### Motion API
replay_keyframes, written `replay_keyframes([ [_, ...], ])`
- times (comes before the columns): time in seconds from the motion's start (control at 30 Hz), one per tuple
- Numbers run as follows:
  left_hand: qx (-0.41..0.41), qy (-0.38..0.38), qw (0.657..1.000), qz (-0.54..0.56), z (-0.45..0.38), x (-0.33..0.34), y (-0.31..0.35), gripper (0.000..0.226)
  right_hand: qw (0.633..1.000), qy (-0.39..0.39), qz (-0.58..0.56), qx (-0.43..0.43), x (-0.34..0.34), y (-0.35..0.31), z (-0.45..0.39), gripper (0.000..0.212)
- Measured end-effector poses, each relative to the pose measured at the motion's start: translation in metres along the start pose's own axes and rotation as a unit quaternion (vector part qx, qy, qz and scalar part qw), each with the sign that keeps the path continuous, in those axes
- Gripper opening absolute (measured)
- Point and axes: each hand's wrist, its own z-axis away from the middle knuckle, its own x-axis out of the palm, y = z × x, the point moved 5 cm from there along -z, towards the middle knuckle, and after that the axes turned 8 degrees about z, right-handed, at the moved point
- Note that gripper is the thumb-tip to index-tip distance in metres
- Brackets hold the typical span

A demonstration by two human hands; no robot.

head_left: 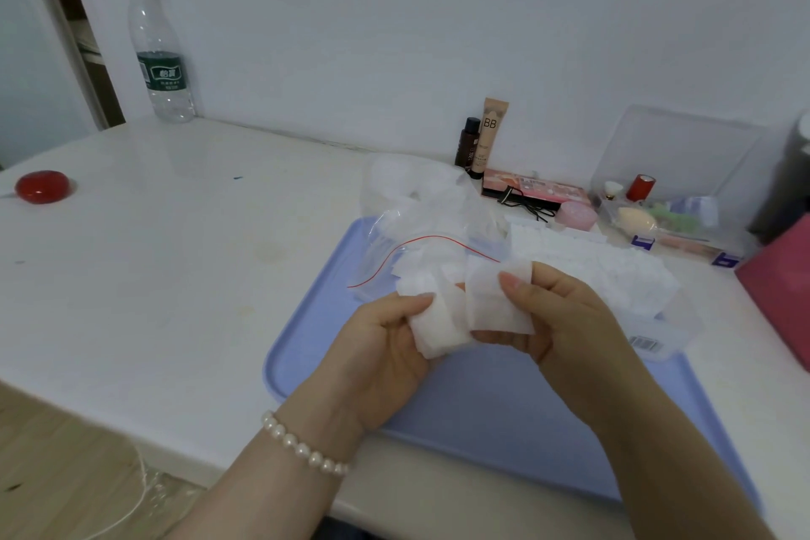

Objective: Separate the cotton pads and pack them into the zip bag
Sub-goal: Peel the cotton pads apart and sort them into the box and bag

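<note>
Over the tray point(482, 399), both hands pinch thin, seemingly fibrous square pads point(491, 303).

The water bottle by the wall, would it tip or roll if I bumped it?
The water bottle looks nearly empty and stands tall and narrow, so it would probably tip easily. Its round body would likely roll across the smooth table.

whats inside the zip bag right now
A few loose white cotton pads show through the clear zip bag. The hands and held pads cover its near edge, so the count is unclear.
</note>
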Motion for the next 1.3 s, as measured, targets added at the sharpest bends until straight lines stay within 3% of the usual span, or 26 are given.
replay_keyframes([
  [0.27, -0.002, -0.008, 1.000, -0.030, 0.000, -0.001, 0.001, 0.044, 0.993, -0.004, 0.112, -0.048, 0.007, -0.008, 0.006, 0.033],
  [0.47, 0.019, -0.045, 0.995, -0.084, 0.002, 0.004, 0.000, 0.036, 0.983, -0.002, 0.178, -0.051, 0.008, -0.004, 0.004, 0.016],
  [0.6, 0.012, -0.020, 0.998, -0.054, -0.003, -0.005, -0.001, 0.048, 0.990, -0.017, 0.138, -0.017, 0.006, -0.002, 0.004, 0.016],
  [0.8, 0.014, -0.002, 1.000, -0.018, -0.004, -0.005, -0.003, 0.045, 0.999, -0.003, -0.052, -0.018, 0.000, -0.017, 0.008, 0.020],
  [0.97, 0.010, -0.053, 0.997, -0.063, 0.000, 0.001, -0.002, 0.040, 0.996, -0.010, 0.088, -0.014, 0.010, -0.006, 0.007, 0.015],
  [1.3, -0.010, -0.050, 0.996, -0.069, 0.001, 0.005, -0.004, 0.049, 0.979, 0.059, 0.188, -0.045, 0.014, 0.004, 0.005, 0.016],
])
